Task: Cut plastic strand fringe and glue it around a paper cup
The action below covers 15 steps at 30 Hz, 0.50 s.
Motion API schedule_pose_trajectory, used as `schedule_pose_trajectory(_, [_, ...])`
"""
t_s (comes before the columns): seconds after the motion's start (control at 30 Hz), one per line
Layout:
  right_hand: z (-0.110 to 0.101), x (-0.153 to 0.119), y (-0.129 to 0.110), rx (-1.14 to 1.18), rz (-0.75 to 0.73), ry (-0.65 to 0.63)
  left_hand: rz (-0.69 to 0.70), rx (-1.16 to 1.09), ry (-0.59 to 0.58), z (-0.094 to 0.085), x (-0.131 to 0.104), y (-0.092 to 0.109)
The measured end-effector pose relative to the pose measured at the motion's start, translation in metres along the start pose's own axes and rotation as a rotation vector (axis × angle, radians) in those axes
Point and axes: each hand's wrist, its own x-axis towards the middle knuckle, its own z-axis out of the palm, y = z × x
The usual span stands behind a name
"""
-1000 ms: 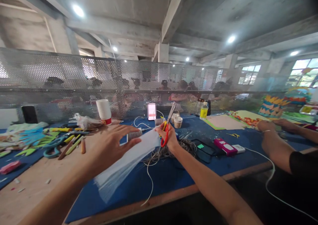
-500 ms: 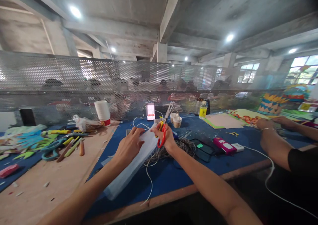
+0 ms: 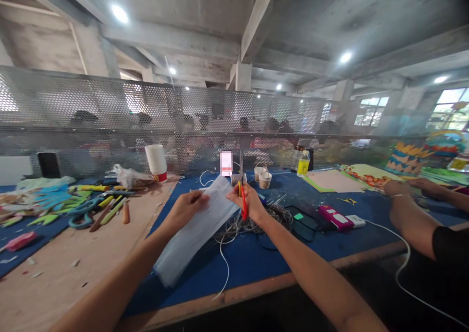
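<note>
A translucent white sheet point(image 3: 194, 234) slants between my hands above the blue table. My left hand point(image 3: 188, 206) is closed at the sheet's upper left edge, its fingertips blurred. In my right hand point(image 3: 247, 200) are red-handled scissors point(image 3: 244, 206), blades pointing up, and its thumb and finger meet the sheet's upper right corner. A lit phone point(image 3: 226, 163) stands behind the hands. Under and right of the sheet lies a tangle of grey cord point(image 3: 274, 215).
Paper cups point(image 3: 156, 161), blue scissors point(image 3: 80, 217) and tools lie at left. Small buckets point(image 3: 264, 179), a yellow bottle point(image 3: 303, 165) and a magenta box point(image 3: 332, 217) with a white cable are at right. Another person's hands point(image 3: 394, 190) work at far right.
The sheet has spread wider and flatter between my hands. My left hand has closed its fingers. The scissors have turned more upright, and the whole view has shifted slightly.
</note>
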Motion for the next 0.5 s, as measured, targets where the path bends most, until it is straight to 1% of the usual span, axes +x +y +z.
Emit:
schedule_pose_trajectory(0.07, [0.001,-0.003,-0.004,-0.007,-0.006,-0.013,-0.015,-0.019,-0.041,0.002,0.001,-0.003])
schedule_pose_trajectory(0.1, [0.001,-0.003,-0.004,0.007,-0.002,-0.012,-0.013,-0.024,-0.042,0.003,0.001,-0.005])
schedule_pose_trajectory(0.23, [0.002,-0.001,0.000,0.120,0.031,-0.018,0.020,-0.060,0.057,0.010,0.002,-0.011])
schedule_pose_trajectory(0.37, [0.002,0.002,0.005,0.180,0.031,-0.026,0.040,-0.026,0.051,0.014,-0.001,-0.008])
schedule_pose_trajectory(0.5, [-0.002,0.001,0.004,0.157,0.006,-0.002,0.042,-0.030,0.079,0.011,-0.002,-0.008])
